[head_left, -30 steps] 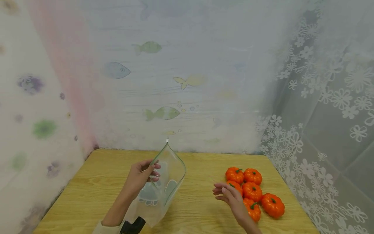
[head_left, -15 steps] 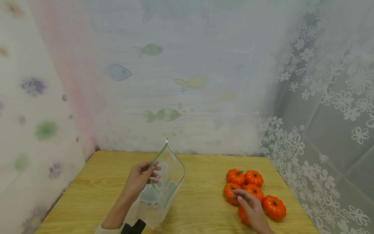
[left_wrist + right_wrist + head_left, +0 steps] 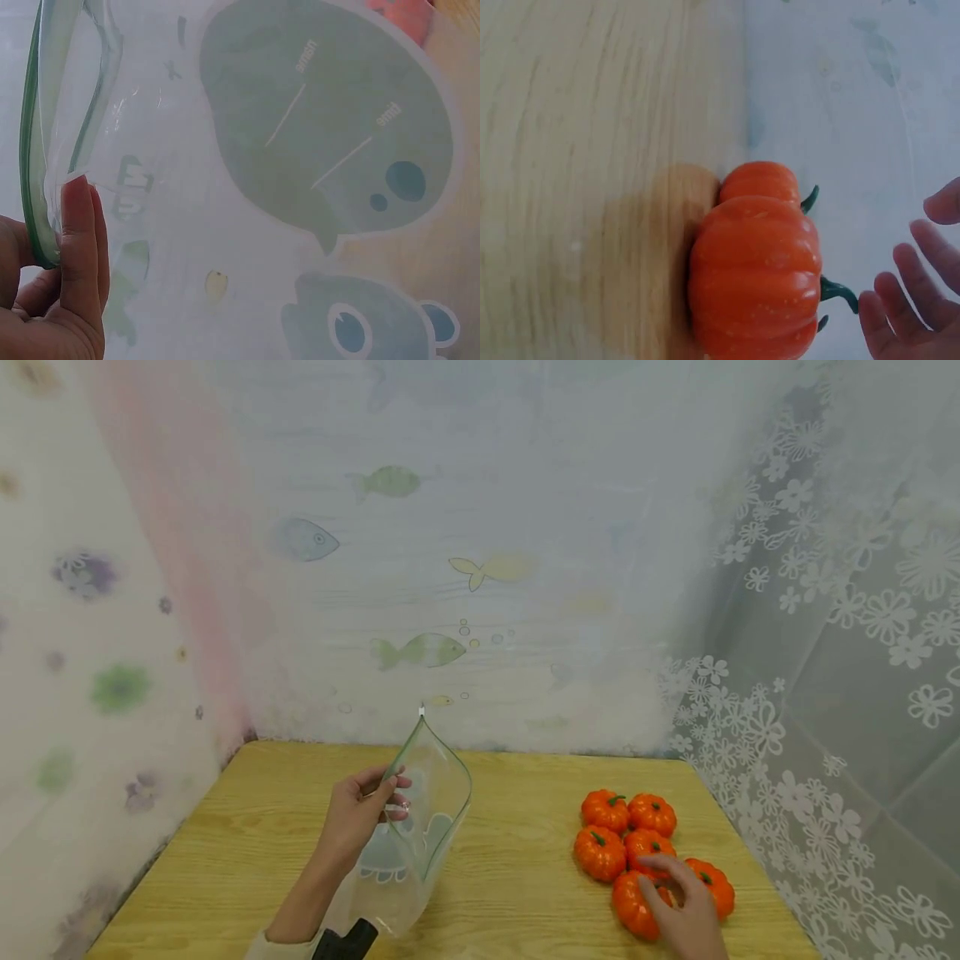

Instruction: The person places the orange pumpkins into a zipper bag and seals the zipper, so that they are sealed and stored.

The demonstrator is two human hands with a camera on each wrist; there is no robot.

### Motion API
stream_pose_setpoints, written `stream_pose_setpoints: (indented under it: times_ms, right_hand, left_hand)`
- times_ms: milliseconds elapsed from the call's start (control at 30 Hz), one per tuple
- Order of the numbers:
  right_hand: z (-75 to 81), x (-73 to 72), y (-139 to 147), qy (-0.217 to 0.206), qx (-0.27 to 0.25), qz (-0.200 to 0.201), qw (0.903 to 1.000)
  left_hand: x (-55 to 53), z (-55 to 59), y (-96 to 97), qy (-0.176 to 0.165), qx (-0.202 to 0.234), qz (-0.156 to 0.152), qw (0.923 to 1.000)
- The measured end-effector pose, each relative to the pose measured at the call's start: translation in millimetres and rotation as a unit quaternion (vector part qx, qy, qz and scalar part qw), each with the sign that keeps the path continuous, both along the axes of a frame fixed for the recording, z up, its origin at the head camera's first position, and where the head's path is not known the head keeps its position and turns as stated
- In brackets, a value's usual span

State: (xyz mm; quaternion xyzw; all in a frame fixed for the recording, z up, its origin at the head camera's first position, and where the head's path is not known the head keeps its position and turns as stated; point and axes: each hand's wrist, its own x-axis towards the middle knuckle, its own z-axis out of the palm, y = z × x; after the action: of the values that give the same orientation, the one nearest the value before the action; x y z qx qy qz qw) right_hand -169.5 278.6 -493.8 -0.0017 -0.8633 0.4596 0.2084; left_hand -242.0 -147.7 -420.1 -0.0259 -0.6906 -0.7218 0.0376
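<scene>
Lettering (image 3: 307, 56) shows through the film of a clear zip bag (image 3: 416, 839): the words "name" and "time", both mirrored in the left wrist view, each with a thin white line beside it, inside a grey-green speech bubble (image 3: 330, 112). Fainter green characters (image 3: 133, 187) to one side cannot be made out.

The desk (image 3: 517, 877) has a yellowish wood grain. Behind it hangs a pale sheet (image 3: 525, 485) printed with fish and bubbles; blurred flowers colour the left sheet (image 3: 112, 768), and white flowers cover the translucent right sheet (image 3: 870, 602).

The bag stands left of centre over the desk, its mouth spread into a diamond edged by a green zip, a white slider (image 3: 422, 712) at the top corner. The left hand (image 3: 363, 797) pinches the near rim in its fingers (image 3: 79, 232); a cream sleeve (image 3: 281, 947) and a black object (image 3: 345, 941) are at that wrist.

On the desk's right side sit six pumpkins (image 3: 600, 853), glossy orange, ribbed and green-stemmed, in a tight cluster. The right hand (image 3: 686, 906) is over the front ones, fingers spread and gently curved, gripping nothing; whether they touch a pumpkin cannot be told.
</scene>
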Motion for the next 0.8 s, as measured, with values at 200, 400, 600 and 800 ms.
stream_pose_setpoints:
  times_ms: [200, 400, 600, 800]
  right_hand:
    - [-8.1, 4.8, 10, -0.034, 0.036, -0.057, 0.9971]
    - [-14.2, 5.2, 25, -0.125, 0.034, -0.060, 0.9897]
    - [-22.3, -1.0, 34, -0.250, -0.011, 0.006, 0.9681]
    - [-25.9, -2.3, 35, -0.263, -0.030, 0.037, 0.9636]
  left_hand:
    - [-0.2, -0.6, 1.6, 0.001, 0.005, -0.004, 1.0000]
    - [-0.2, -0.8, 2.8, -0.001, 0.009, -0.010, 0.9999]
    - [0.2, -1.0, 3.3, 0.002, 0.012, -0.011, 0.9999]
    - [0.6, -1.5, 4.4, 0.001, 0.016, -0.016, 0.9998]
